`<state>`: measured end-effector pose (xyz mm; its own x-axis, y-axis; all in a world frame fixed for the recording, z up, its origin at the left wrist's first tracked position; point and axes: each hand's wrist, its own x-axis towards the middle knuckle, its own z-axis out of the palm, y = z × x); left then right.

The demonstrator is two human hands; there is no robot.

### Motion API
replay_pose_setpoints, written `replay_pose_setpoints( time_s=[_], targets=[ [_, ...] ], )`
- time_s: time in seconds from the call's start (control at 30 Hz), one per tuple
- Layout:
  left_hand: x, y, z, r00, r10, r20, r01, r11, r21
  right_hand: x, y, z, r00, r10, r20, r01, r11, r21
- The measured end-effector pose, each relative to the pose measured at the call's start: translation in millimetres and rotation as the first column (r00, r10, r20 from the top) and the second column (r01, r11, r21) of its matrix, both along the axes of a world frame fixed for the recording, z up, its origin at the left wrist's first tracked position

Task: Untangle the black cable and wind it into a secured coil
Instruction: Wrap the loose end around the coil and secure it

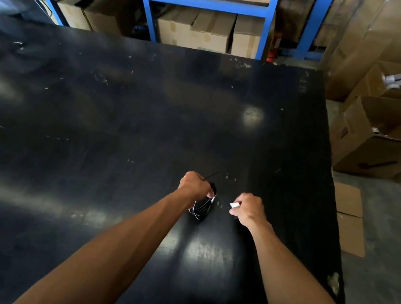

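- Left hand [194, 185] was closed around the black cable [201, 207] coil, above the table [121, 111].
- Right hand [248, 208] pinched a small white piece [234, 205].
- Loops could spring loose if my grip relaxed.

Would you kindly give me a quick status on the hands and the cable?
Left hand gripping bundled black cable. Right hand pinching small white piece, apart from bundle. Loose end sticking out. Glossy black table unobstructed.

Single head view, looks forward and down over black table [121, 111], arms close, shelves [206, 5] behind.
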<state>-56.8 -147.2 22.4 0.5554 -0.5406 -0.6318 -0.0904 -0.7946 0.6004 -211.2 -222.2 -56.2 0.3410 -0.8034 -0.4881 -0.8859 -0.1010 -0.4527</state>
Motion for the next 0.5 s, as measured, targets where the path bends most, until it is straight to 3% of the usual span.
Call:
replay_pose_setpoints(
  time_s=[0.1, 0.2, 0.33, 0.5],
  targets=[
    [3, 0, -3, 0.999, 0.015, -0.030, -0.016, 0.999, -0.044, 1, -3, 15, 0.916, -0.176, 0.361, 0.137, 0.982, 0.133],
    [1, -3, -3, 0.995, 0.017, -0.096, -0.028, 0.993, -0.115, 5, -6, 47, 0.761, -0.272, 0.589, 0.107, 0.948, 0.300],
    [-2, -6, 10, 0.974, 0.056, -0.220, -0.108, 0.966, -0.233, 1, -7, 75, 0.706, -0.249, 0.663, 0.026, 0.945, 0.327],
    [-1, -5, 25, 0.892, 0.214, -0.397, -0.306, 0.934, -0.184, -9, -4, 81, 0.716, -0.151, 0.681, 0.089, 0.988, 0.125]
  ],
)
